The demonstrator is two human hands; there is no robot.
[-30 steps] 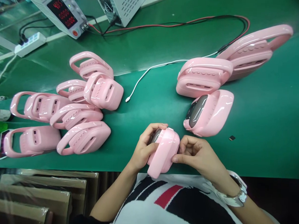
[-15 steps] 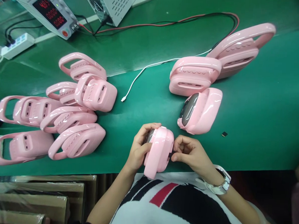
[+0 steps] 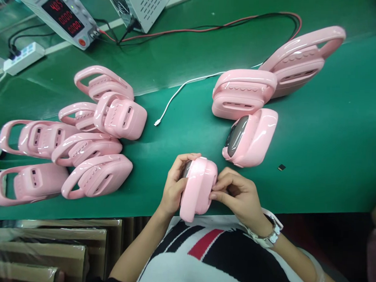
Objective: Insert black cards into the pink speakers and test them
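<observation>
My left hand (image 3: 175,188) is closed round a pink handled device (image 3: 198,189), perhaps a portable speaker, held on edge near the table's front edge. Part of its dark glossy face shows beside my left fingers. Against the slotted side of this device, the thumb and fingertips of my right hand (image 3: 235,194) are pinched together. Whatever lies in that pinch is hidden by the fingers. A small black card (image 3: 281,167), like a memory card, lies on the green table to the right. Another pink device (image 3: 256,137) rests just beyond my right hand.
Several pink devices (image 3: 101,176) stand grouped at the left. Two more, including one with a raised handle (image 3: 303,65), stand at the back right. A white cable (image 3: 177,92) crosses the table. A power supply (image 3: 64,17) sits at the back left; cardboard sheets (image 3: 46,255) are below left.
My right hand has moved slightly left, bringing its pinched fingertips against the device's slotted side. A small dark thing seen there earlier is now covered. The left hand keeps its hold.
</observation>
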